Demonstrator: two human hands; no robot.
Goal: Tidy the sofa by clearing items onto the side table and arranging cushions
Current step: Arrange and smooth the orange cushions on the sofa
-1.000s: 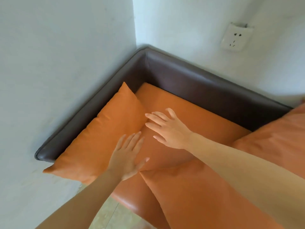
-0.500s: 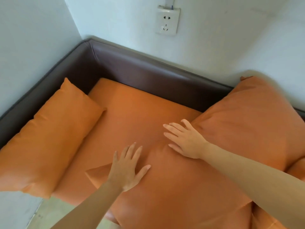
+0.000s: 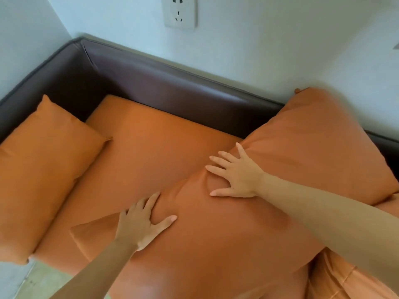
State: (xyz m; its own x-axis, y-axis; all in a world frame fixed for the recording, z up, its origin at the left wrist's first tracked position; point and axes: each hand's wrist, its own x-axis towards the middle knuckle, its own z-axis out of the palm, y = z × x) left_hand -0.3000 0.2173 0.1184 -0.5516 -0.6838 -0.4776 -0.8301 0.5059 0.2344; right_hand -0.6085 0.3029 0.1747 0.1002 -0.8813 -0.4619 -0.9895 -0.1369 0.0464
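large cushion (image 3: 269,190) is lying across the orange seat (image 3: 151,143) of the sofa, its far corner leaning against the dark backrest (image 3: 172,89) and the wall. left hand (image 3: 141,223) is pressing flat on the cushion's near left part, fingers straight and slightly spread, thumb splayed to the right. right hand (image 3: 237,175) is pressing flat on the cushion's middle, fingers spread wide, denting the cover. neither hand is gripping anything. small cushion (image 3: 36,169) is leaning against the left armrest (image 3: 32,83), well apart from both hands.
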